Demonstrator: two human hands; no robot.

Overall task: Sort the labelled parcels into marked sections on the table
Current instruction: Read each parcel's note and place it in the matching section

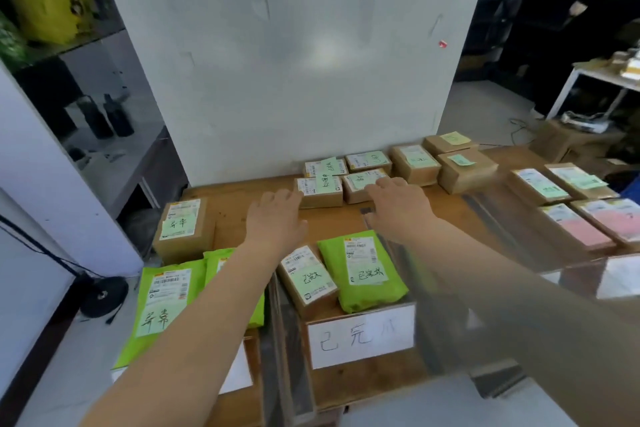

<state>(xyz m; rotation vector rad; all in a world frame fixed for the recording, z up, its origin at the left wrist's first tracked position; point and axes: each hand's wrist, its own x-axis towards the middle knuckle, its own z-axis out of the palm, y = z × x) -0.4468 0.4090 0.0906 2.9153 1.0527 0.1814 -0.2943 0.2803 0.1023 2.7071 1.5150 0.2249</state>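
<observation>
- Head view: both arms are reaching forward over the desk (239,204) toward the back cluster of small boxes.
- Left hand (277,215) is lying palm down, fingers straight and loosely spread; fingertips are touching the near-left edge of the left box (320,192). Grip is spread, holding nothing.
- Right hand (398,204) is lying palm down, fingers extended over the near edge of the right box (363,185), resting on it. Grip is spread, not curled round anything.
- Those two boxes are sitting side by side at the desk's back, just in front of the white board (294,62); two more small boxes (346,165) are sitting behind them, all with green notes.
- Bigger brown boxes (446,163) are standing to the right of that cluster, near the back edge.
- Far right: four flat boxes (575,204), two with green notes, two with pink.
- Near centre: a green bag (363,270) and a brown parcel (308,279) are lying side by side, just behind a white section sign (360,336).
- Near left: two green bags (166,305) are lying partly under the left forearm; a brown box (183,225) is sitting behind them at the desk's left edge.
- Dark strips (284,340) are running across the desk between sections.
</observation>
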